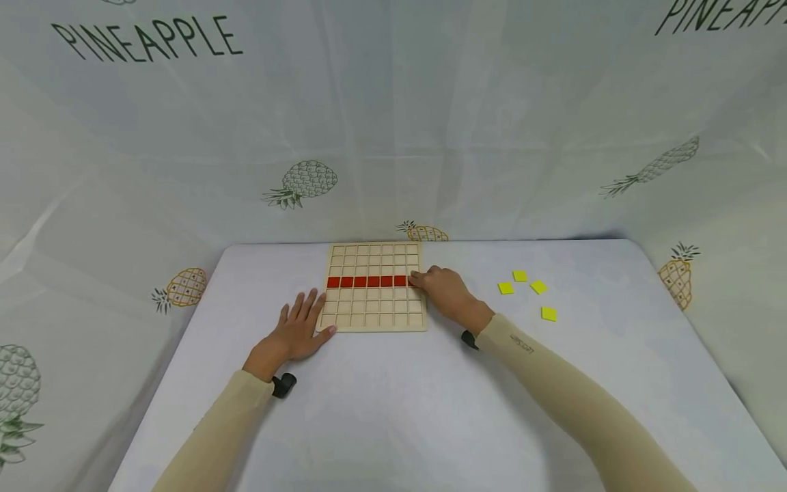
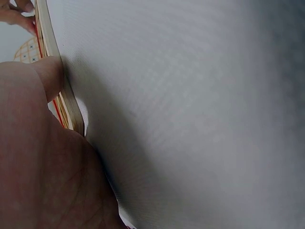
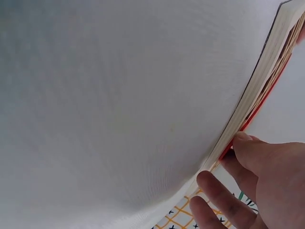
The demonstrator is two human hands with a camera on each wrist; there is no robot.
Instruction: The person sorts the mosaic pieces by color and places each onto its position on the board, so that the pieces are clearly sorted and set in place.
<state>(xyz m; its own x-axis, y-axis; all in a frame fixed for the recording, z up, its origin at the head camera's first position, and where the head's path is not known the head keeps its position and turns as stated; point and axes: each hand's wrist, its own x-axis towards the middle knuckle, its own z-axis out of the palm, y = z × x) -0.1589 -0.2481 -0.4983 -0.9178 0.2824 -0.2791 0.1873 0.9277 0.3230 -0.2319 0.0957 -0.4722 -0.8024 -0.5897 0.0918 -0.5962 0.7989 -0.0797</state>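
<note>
Thumb and forefinger of the right hand make a narrow pinch on a red tile at the right end of a red row crossing the wooden board. With fingers spread, the left hand rests at the board's near left corner. Seating that end tile seems the step in hand; the next move probably calls for settling it flat, then letting go. The right wrist view shows the thumb tip against red, poorly seen from the head; only the head view shows four yellow squares farther right.
</note>
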